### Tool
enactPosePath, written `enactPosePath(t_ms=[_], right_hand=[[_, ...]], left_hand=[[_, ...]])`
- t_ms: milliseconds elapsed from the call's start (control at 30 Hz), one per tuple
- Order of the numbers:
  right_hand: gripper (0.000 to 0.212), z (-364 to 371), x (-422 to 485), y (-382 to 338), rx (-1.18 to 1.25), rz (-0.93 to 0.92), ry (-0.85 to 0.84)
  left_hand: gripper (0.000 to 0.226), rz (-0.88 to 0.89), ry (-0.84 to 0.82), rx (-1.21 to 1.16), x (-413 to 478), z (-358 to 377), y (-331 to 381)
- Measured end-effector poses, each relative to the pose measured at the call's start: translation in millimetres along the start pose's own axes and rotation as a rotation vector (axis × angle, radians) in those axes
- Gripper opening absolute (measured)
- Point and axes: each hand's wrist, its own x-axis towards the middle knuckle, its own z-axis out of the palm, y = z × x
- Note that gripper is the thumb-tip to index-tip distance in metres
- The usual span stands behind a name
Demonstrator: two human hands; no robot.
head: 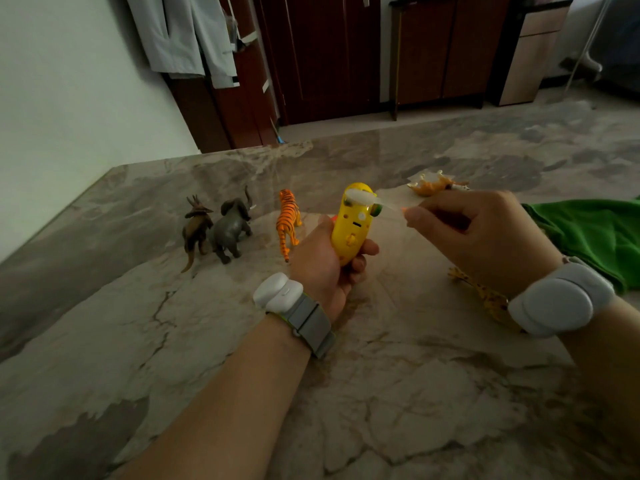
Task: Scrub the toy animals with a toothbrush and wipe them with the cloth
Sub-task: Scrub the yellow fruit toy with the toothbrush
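Observation:
My left hand [322,261] grips a yellow toy [353,223] upright above the marble table [173,341]. My right hand [478,233] pinches a clear toothbrush [372,199], whose white bristle head lies across the top of the yellow toy. A brown horned animal [195,228], a grey elephant [232,226] and an orange tiger [288,220] stand in a row to the left. An orange animal [433,184] lies on its side behind my right hand. A spotted giraffe [485,296] lies partly hidden under my right wrist. The green cloth [588,237] lies at the right.
The table's far edge runs in front of dark wooden cabinets [329,57]. A white wall is at the left, with pale clothes [187,36] hanging near it. Both wrists wear white bands.

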Motion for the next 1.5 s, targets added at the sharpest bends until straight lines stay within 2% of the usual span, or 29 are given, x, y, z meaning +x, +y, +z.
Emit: enactPosePath(t_ms=[100,233,467,633,833,967,1133,1300,1433,1500], right_hand=[[0.03,2.9,0.1,1.7,-0.028,-0.015,-0.02],[0.04,3.8,3.4,9.9,-0.066,0.039,0.093],[0.026,1.6,0.8,2.4,0.003,-0.002,0.041],[0.035,-4.5,3.3,9.8,-0.035,0.02,0.075],[0.029,-0.6,-0.3,2.6,0.014,-0.025,0.003],[0.033,-1.9,3.5,9.1,-0.032,0.007,0.079],[0.028,-3.0,1.2,4.4,0.015,-0.003,0.017],[0.035,-3.9,3.3,6.9,-0.033,0.002,0.048],[0.031,0.3,2.0,5.1,-0.02,-0.038,-0.083],[0.032,3.0,2.3,6.4,-0.035,-0.041,-0.068]], left_hand=[[0.051,0.0,-0.013,-0.012,1.5,-0.6,-0.6],[0.05,-0.002,-0.031,0.003,1.9,-1.7,-1.2],[0.051,-0.008,-0.042,-0.028,4.1,-2.0,-1.2],[0.049,-0.018,-0.048,-0.019,2.8,-2.8,-0.4],[0.049,-0.026,-0.04,-0.022,2.6,-2.9,-0.1],[0.049,-0.012,-0.033,-0.024,1.4,-2.0,0.9],[0.052,0.008,-0.014,-0.028,0.7,-2.8,1.6],[0.051,-0.011,-0.015,-0.041,1.2,-3.3,2.9],[0.049,-0.025,-0.035,-0.09,0.8,-4.5,3.6],[0.049,-0.027,-0.04,-0.096,0.5,-4.4,3.4]])
